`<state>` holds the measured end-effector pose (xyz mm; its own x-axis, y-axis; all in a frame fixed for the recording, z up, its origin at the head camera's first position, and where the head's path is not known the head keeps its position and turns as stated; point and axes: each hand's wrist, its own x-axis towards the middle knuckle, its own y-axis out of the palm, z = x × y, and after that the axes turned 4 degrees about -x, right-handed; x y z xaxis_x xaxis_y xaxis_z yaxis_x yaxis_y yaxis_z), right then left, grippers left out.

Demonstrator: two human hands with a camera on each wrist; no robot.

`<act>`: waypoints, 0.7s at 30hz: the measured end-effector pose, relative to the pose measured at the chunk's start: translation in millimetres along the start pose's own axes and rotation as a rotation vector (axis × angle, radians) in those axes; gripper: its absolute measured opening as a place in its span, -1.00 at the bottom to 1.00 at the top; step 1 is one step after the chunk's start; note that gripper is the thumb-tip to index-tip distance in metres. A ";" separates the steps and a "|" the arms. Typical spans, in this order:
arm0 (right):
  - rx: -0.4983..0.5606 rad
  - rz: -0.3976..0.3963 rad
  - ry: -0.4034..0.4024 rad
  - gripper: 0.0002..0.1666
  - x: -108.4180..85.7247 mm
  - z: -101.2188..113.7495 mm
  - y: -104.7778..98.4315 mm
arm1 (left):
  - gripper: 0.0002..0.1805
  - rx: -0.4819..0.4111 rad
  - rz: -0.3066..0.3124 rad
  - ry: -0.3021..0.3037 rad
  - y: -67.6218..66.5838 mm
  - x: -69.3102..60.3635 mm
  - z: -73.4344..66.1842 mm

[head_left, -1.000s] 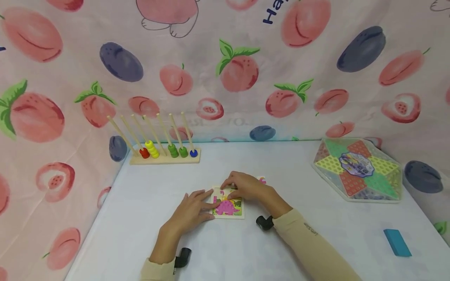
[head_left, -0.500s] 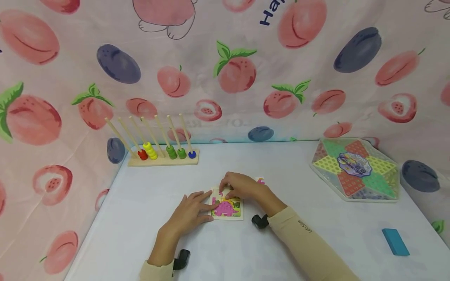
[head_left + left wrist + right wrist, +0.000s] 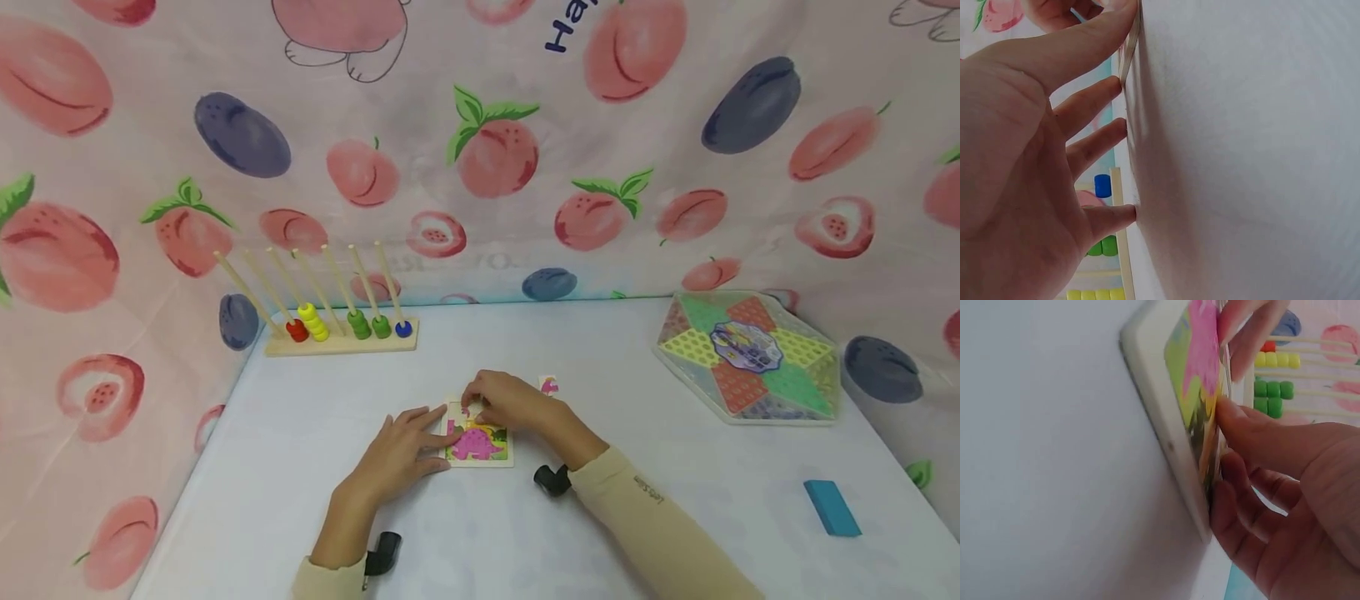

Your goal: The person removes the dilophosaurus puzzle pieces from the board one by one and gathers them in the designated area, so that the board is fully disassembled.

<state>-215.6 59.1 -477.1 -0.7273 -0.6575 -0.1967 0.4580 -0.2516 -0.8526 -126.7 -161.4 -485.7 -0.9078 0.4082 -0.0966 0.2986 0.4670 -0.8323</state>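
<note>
Puzzle board [image 3: 477,448] is flat on tabletop [image 3: 465,533], approx midway btwn L and R edges, well in from far edge. L hand [image 3: 393,458] isn't gripping: fingers straight, spread, tips at board's L side, one reaching onto its face. R hand [image 3: 506,400] has thumb + fingers bent in over board's upper R; can't tell if a pc is pinched there, fingers block it. Loose pc [image 3: 548,384] lies just past R hand, twd far edge, off the board. Step looks like seating a pc in the upper half, imo. To do it well: use L hand as fence so board can't slide twd L edge; match pc outline + pic to neighbours first; lower it level, then press straight down w/ fingertip, no side load. If it rocks or sits proud, lift, turn a bit, retry; don't force. Check flush b4 going for loose pc.
</note>
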 end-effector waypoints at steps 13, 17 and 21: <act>0.010 0.038 -0.014 -0.70 5.1 -3.4 -3.8 | -0.54 0.011 0.006 0.005 -1.1 -0.7 2.3; 0.014 0.057 0.004 -0.72 7.4 -1.8 -5.3 | -0.55 0.009 0.009 -0.004 -0.8 -0.2 2.8; 0.008 0.064 0.019 -0.74 7.6 0.1 -6.6 | -0.55 0.013 0.014 -0.012 -0.2 1.4 4.2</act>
<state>-224.2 55.7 -472.9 -0.7062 -0.6587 -0.2595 0.5075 -0.2154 -0.8343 -129.3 -164.2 -487.9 -0.9073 0.4047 -0.1146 0.3071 0.4514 -0.8378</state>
